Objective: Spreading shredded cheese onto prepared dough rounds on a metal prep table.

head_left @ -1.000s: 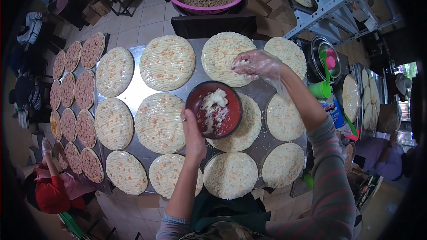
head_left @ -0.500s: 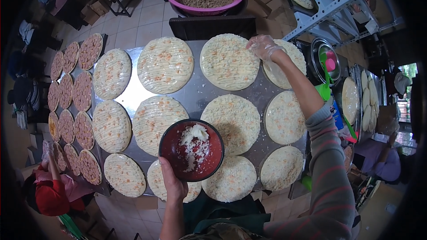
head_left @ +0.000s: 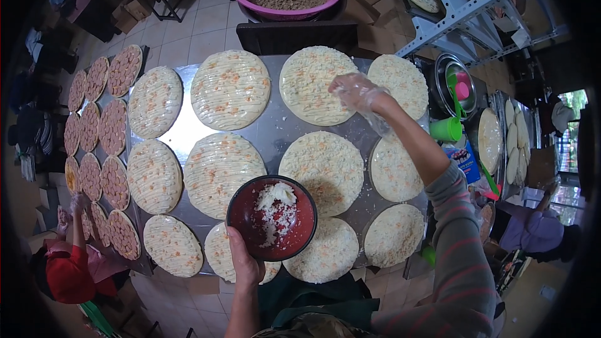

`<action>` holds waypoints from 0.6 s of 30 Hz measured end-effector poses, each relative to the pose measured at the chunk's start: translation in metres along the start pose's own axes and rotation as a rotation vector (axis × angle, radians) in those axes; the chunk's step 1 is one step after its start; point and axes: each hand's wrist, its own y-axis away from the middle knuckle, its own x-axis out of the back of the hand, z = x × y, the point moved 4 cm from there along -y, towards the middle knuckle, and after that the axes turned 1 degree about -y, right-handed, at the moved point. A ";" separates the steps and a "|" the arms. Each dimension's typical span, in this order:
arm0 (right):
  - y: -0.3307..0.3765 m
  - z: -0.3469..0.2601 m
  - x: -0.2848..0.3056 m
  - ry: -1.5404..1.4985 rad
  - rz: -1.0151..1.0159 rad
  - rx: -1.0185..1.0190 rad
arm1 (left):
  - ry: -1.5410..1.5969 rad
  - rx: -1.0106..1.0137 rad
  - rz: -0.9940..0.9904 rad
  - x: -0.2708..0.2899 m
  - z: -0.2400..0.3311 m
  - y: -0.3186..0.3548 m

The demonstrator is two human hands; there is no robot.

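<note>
Over the metal table, the red bowl sits in your left hand, held above the rounds and hiding part of the one beneath it. Your left thumb lies along the bowl's near left side; the fingers under it are hidden. White crumbs lie inside the bowl, with a larger lump toward its far side.

Beyond the bowl and to its right, your right hand, in a clear plastic glove, is poised over the right edge of the far topped round. Its fingers are bent and bunched, tips toward the left; you can't tell from this view whether they pinch any crumbs, or whether they touch the topping.

Just beyond the bowl on the right lies a crumb-covered round; just beyond it on the left, a round with wavy cream lines and orange bits. Farther left of the bowl are smaller rounds with pink slices, near a person in a red top. Well beyond the bowl stands a pink basin of brown crumbly filling; well to its right, a green cup and a blue box.
</note>
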 end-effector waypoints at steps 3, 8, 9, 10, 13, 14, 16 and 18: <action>-0.013 0.002 0.005 0.037 0.031 0.051 | 0.009 0.006 -0.009 -0.001 -0.001 0.001; -0.033 0.040 0.024 0.294 0.209 0.148 | 0.030 0.007 -0.015 -0.002 0.001 0.005; -0.030 0.045 0.029 0.244 0.199 0.141 | 0.033 0.006 -0.011 -0.001 0.002 0.006; -0.026 0.049 0.032 0.194 0.188 0.133 | 0.051 0.005 -0.015 0.000 0.003 0.006; -0.012 0.066 0.021 0.078 0.148 0.121 | 0.072 0.009 -0.020 0.002 0.002 0.006; -0.005 0.067 0.017 0.000 0.115 0.105 | 0.072 0.014 -0.019 0.003 0.001 0.006; 0.004 0.051 0.010 -0.001 0.101 0.072 | 0.077 0.013 -0.017 0.008 0.000 0.005; 0.011 0.028 0.009 -0.004 0.088 0.034 | 0.080 0.015 -0.018 0.011 0.000 0.006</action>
